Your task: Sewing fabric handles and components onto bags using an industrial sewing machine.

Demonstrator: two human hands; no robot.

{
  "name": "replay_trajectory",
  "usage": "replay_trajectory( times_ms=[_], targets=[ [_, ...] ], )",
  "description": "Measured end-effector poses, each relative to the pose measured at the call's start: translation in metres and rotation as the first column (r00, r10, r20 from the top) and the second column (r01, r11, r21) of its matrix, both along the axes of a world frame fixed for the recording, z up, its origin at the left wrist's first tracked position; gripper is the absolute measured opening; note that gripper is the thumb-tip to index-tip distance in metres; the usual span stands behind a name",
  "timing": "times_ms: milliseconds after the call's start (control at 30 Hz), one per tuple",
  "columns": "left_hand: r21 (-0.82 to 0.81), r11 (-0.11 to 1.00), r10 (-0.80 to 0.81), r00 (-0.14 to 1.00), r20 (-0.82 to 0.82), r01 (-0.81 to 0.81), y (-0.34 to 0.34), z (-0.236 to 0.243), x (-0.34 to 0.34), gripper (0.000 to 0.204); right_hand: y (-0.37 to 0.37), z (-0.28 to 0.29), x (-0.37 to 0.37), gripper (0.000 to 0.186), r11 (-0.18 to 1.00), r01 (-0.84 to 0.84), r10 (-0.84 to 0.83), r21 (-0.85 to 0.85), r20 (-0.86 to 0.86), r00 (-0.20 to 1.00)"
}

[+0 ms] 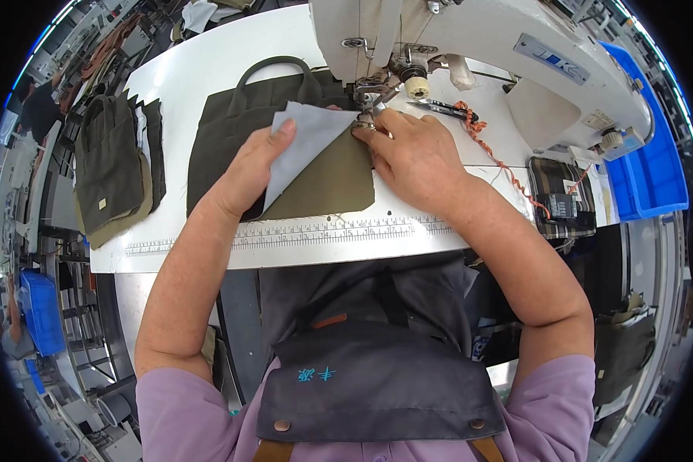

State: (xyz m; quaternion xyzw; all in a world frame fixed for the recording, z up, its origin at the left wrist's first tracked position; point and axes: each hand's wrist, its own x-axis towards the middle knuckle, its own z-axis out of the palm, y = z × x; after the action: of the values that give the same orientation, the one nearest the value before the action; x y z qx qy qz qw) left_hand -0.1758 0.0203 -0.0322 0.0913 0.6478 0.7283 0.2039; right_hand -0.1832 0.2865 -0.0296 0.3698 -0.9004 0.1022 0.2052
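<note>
My left hand grips a light grey fabric piece, folded up at a diagonal over an olive fabric panel, thumb on top. My right hand has its curled fingers pinched on the panel's top corner, beside the sewing machine's presser foot; what lies under the fingertips is partly hidden. A dark olive bag piece with a handle lies flat beneath these layers on the white table, above a printed ruler strip.
A stack of olive pieces lies left. The sewing machine stands over the work, with tweezers, orange coiled cord and a plaid pouch rightward. Blue bins flank the table. An arm of another person shows far left.
</note>
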Motion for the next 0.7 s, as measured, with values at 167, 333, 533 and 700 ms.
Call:
replay_trajectory(
  times_ms=[167,333,533,700],
  targets=[
    [-0.461,0.882,-0.295,0.872,-0.390,0.092,0.024,0.018,0.010,0.059,0.004,-0.007,-0.002,0.027,0.994,-0.008,0.013,-0.107,0.040,0.999],
    [-0.841,0.504,-0.551,0.677,-0.488,-0.196,0.038,0.016,0.020,0.056,0.005,-0.010,0.003,0.024,0.988,0.002,0.003,-0.154,0.030,1.000],
    [-0.901,0.392,-0.628,0.661,-0.410,-0.187,0.037,0.027,0.019,0.054,0.007,-0.009,0.005,0.015,0.988,-0.029,0.027,-0.152,-0.018,0.999],
    [-0.901,0.400,-0.610,0.685,-0.398,-0.167,0.041,0.029,0.019,0.059,0.010,-0.005,0.004,0.018,0.990,-0.016,0.019,-0.137,0.017,1.000]
  ],
)
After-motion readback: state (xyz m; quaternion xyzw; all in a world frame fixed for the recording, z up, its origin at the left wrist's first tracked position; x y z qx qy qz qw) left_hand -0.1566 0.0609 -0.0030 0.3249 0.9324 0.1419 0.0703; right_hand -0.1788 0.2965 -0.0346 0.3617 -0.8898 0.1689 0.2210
